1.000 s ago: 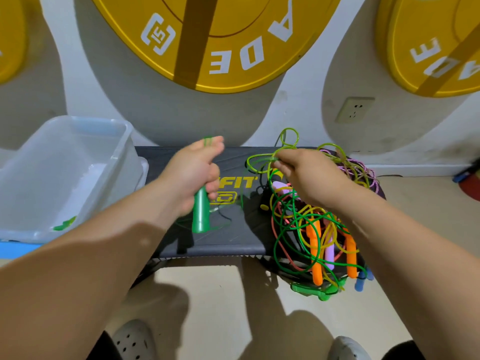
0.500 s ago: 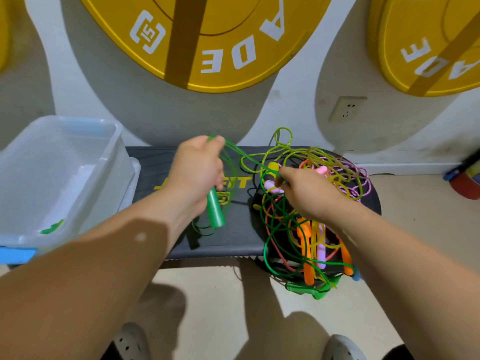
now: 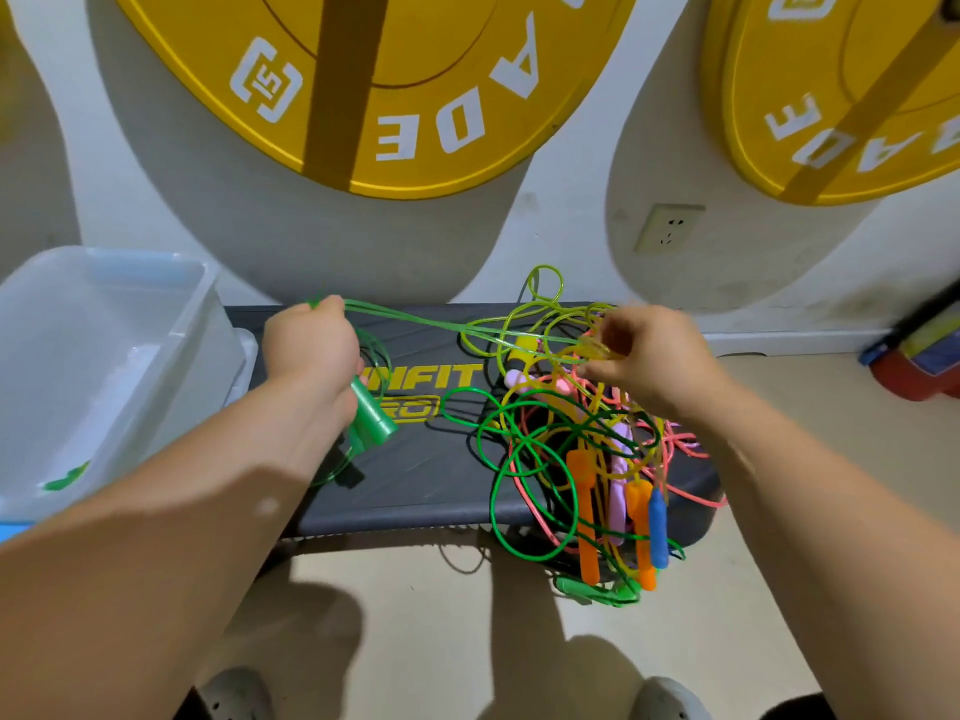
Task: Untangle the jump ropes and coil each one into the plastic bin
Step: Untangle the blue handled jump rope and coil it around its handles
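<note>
— What did the left hand (image 3: pixel 311 350) have?

— It was fisted round a green handle (image 3: pixel 371 413) left of centre. The handle's lower end stuck out below the fist, tilted toward the lower right. The green rope (image 3: pixel 415 319) left the top of the same fist and ran taut to the right across the black counter (image 3: pixel 431 475).

— And the right hand (image 3: pixel 644 361)?

— It was right of centre, over the upper edge of the tangle of jump ropes (image 3: pixel 587 449). Its fingers were curled and pinched a loop of yellow cord (image 3: pixel 597 350), though blur hid the exact grip.

— Where did the tangle lie?

— On the right end of the counter, with green, yellow and pink cords knotted together. Orange handles (image 3: pixel 584 517) and a blue handle (image 3: pixel 657 527) hung over the near edge, and a second green handle (image 3: pixel 592 589) dangled lowest.

— The plastic bin (image 3: pixel 104 366)?

— It stood at the left of the frame, just beside the counter's left end. It was translucent, with a green scrap showing through its near wall.

— Behind all that?

— Yellow weight plates (image 3: pixel 415 70) hung across the top, with a wall socket (image 3: pixel 667 228) between them.
</note>
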